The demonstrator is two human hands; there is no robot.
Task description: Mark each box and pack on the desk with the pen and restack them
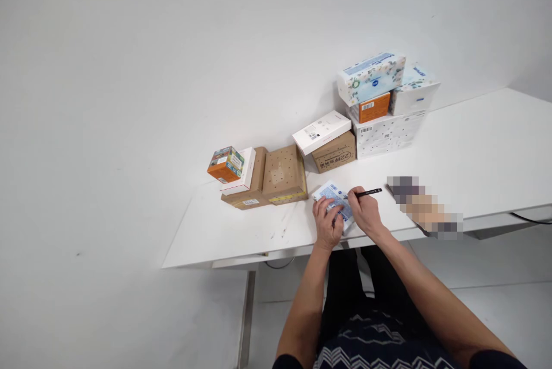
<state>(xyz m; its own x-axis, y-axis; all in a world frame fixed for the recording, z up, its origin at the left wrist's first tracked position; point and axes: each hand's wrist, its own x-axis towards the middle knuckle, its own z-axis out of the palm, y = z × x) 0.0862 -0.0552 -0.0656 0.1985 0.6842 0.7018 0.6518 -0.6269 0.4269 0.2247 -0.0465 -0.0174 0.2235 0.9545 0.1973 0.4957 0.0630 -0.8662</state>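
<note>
A small blue and white packet (331, 195) lies flat near the front edge of the white table (474, 150). My left hand (326, 223) rests on the packet with its fingers curled over it, pinning it down. My right hand (364, 211) is closed around a black pen (367, 192), whose tip points at the packet's upper surface. Both forearms reach in from the bottom of the view.
Along the wall stand brown cardboard boxes (284, 175), a small orange box (225, 164) on a white box (245, 170), a white flat box (322, 131) on a brown carton (334, 154), and stacked tissue boxes (371, 77). A blurred object (425, 208) lies to the right.
</note>
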